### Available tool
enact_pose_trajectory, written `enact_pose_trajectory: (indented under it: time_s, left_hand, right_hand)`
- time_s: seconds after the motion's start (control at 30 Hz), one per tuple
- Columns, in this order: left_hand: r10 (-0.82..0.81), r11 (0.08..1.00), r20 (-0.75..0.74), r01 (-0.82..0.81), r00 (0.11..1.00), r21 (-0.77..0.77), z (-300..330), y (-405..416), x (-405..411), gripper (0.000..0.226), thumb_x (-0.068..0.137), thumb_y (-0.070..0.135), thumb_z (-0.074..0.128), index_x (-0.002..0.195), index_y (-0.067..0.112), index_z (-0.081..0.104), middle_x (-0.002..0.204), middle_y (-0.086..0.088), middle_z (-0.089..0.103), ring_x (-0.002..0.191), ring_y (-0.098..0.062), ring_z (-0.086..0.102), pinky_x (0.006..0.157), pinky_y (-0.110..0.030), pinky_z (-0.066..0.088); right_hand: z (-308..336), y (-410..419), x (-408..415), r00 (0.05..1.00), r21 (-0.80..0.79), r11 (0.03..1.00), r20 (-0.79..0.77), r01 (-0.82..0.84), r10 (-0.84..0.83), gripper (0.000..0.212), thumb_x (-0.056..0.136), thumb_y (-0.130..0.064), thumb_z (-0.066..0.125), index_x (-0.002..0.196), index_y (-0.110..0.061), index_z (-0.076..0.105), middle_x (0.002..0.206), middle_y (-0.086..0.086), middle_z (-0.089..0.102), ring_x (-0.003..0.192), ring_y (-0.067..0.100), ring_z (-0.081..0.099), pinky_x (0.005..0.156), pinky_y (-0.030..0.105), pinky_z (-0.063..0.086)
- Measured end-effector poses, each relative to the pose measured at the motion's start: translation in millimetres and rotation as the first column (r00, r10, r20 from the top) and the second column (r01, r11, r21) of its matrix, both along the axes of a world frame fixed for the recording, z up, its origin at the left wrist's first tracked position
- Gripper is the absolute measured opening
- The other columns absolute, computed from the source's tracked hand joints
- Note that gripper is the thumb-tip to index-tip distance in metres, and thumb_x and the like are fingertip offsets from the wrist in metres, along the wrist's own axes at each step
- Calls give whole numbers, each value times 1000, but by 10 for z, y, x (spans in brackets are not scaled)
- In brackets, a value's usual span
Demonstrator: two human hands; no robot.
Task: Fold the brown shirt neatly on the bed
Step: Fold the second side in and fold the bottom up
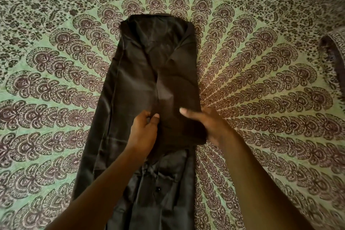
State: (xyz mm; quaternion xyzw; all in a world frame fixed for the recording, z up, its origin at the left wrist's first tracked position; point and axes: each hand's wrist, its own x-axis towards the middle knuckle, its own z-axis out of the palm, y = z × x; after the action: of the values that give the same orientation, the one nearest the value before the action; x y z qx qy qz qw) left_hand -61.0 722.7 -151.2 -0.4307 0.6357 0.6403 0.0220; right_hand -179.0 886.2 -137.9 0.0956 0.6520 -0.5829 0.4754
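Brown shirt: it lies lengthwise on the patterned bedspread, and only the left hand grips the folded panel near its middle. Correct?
Not quite. The head view shows both hands gripping the brown shirt: the left hand pinches the folded panel's edge, and the right hand holds its other side. It does lie lengthwise on the patterned bedspread.

Both bare forearms reach forward from the lower edge of the view and converge toward the middle. The left hand [144,130] shows its back to the camera, with fingers curled and thumb pinched against them on dark cloth. The right hand [203,123] lies palm-in on the opposite side, its thumb stretched flat across the top, its fingers hidden underneath.
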Motion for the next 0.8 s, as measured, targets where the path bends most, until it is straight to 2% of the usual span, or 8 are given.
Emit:
enact_pose_trajectory:
  time_s: [0.07,0.2,0.3,0.37,0.5,0.6,0.7,0.8]
  left_hand:
    - [12,996,8,-13,1000,93,57,18,65,24,95,43,62,89,23,74,97,-7,77,95,-27,73,93,-52,59]
    - [-266,933,-26,264,964,244,160,58,277,9,91,25,73,84,19,72,79,6,77,79,-11,74,74,-26,60]
    - [-411,909,-27,412,911,63,54,38,509,34,61,42,81,92,28,78,94,1,80,96,-21,76,93,-46,60]
    - [-328,942,-38,329,944,58,22,39,641,47,59,54,75,101,33,74,103,-4,79,102,-26,74,95,-56,58]
    - [-209,975,-96,216,973,62,148,128,766,23,76,48,72,93,33,69,104,-13,76,99,-34,74,85,-61,60]
    - [-185,976,-115,196,976,91,213,190,805,9,95,28,71,96,20,73,98,-8,79,96,-27,76,82,-47,63]
    - [-292,939,-105,306,951,158,165,231,896,9,91,7,73,100,10,75,90,0,80,84,-16,76,70,-25,61]
    - [-492,871,9,492,871,-17,63,209,1028,14,79,14,87,88,17,76,79,7,79,79,-8,74,75,-25,60]
  right_hand:
    - [39,120,193,993,-74,991,49,111,-107,27,84,-6,79,111,-2,74,109,14,78,97,27,77,80,40,65]
    - [48,280,413,953,-175,939,117,297,-279,35,88,-6,72,122,4,69,117,20,75,110,36,72,94,49,60]
    - [94,350,509,962,-231,934,87,271,-257,39,88,-9,72,123,6,67,116,20,75,105,36,73,78,39,64]
    - [157,402,563,989,-195,969,16,150,-150,41,81,-7,78,119,4,69,112,18,76,99,32,75,68,34,63]
    - [225,465,757,997,-55,996,-1,-74,74,45,71,2,85,113,-8,71,108,8,79,97,23,77,80,44,64]
    - [214,480,954,998,-105,994,57,27,-21,35,80,8,77,114,2,71,110,15,78,106,32,74,83,44,64]
    - [146,568,1111,971,-197,957,146,214,-188,35,85,-1,73,119,9,69,117,23,74,112,39,71,97,49,59]
    - [60,683,1228,979,-223,958,128,182,-156,40,83,-8,76,121,5,69,123,22,72,117,39,69,106,55,51]
